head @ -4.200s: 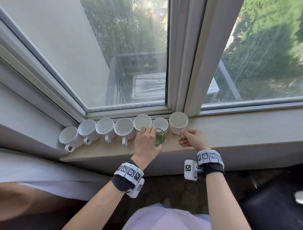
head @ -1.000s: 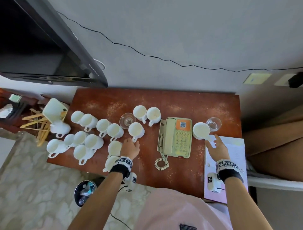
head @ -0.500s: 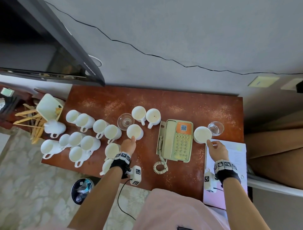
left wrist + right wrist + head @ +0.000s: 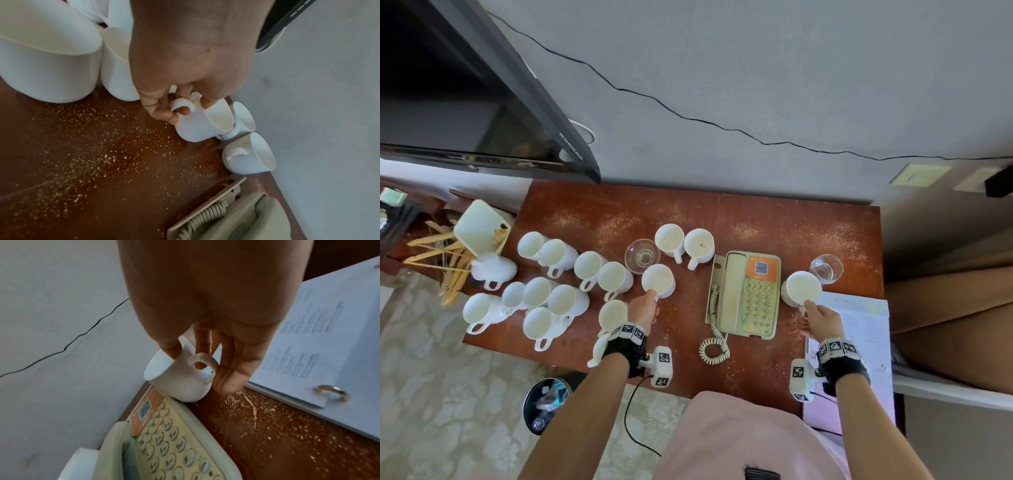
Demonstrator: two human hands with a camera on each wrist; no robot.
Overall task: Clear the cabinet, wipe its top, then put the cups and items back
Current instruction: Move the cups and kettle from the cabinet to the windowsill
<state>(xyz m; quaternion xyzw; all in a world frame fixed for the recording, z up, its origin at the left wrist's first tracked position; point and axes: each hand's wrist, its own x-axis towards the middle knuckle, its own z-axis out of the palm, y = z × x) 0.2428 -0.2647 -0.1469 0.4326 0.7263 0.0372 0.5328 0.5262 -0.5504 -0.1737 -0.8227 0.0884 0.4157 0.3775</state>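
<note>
The red-brown cabinet top [image 4: 722,219] is dusted with pale crumbs and carries several white cups. My left hand [image 4: 650,301] pinches the handle of one white cup [image 4: 658,281] near the middle, with a finger through the loop in the left wrist view [image 4: 180,112]. This cup [image 4: 201,123] stands in front of two more cups [image 4: 248,154]. My right hand [image 4: 812,310] grips the handle of another white cup [image 4: 801,287] between the phone and the papers. In the right wrist view, thumb and fingers [image 4: 205,363] curl round that cup's handle [image 4: 203,365].
A beige phone [image 4: 748,294] with a coiled cord lies between the two held cups. A glass bowl [image 4: 642,255] and a small glass [image 4: 826,268] stand nearby. A ring binder [image 4: 859,325] overlaps the right edge. A TV [image 4: 482,102] hangs at left; a bin [image 4: 544,404] stands below.
Four seconds ago I stood at a window sill lined with cups. Since one second ago both hands have reached forward and closed on cup handles on the cabinet.
</note>
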